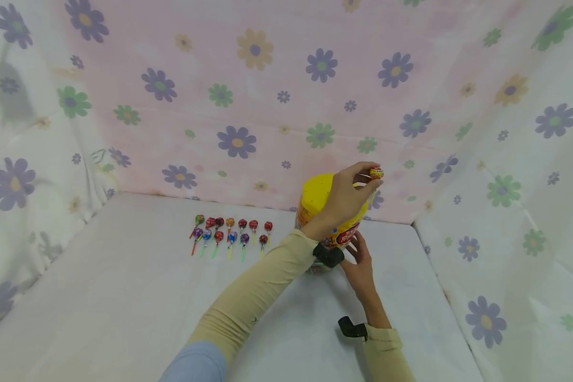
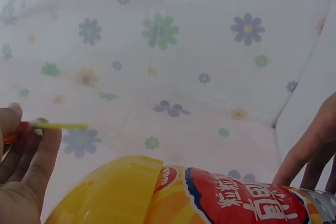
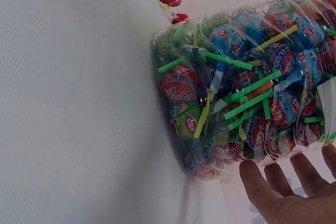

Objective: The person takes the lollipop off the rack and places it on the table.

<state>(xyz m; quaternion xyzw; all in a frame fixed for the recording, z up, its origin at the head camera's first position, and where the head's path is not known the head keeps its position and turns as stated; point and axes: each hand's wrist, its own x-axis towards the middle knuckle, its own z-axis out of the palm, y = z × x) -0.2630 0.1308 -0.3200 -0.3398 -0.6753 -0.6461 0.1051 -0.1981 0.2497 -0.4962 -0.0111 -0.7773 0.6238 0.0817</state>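
A tall clear jar of lollipops [image 3: 231,98] stands on the white table, with a yellow lid [image 1: 316,192] on top and a red and yellow label [image 2: 236,195]. Above the lid, my left hand [image 1: 350,193] pinches a lollipop [image 1: 376,173] by its wrapped head between thumb and fingers. Its yellow stick [image 2: 65,126] points away from the hand in the left wrist view. My right hand [image 1: 361,268] touches the jar's right side low down, its extended fingers [image 3: 257,184] spread against the plastic. The left forearm hides part of the jar in the head view.
Left of the jar, several lollipops lie in two rows on the table [image 1: 138,276], among them a red one [image 1: 268,226] and a green one [image 1: 199,218]. Flower-patterned cloth [image 1: 277,106] hangs behind the table and at both sides.
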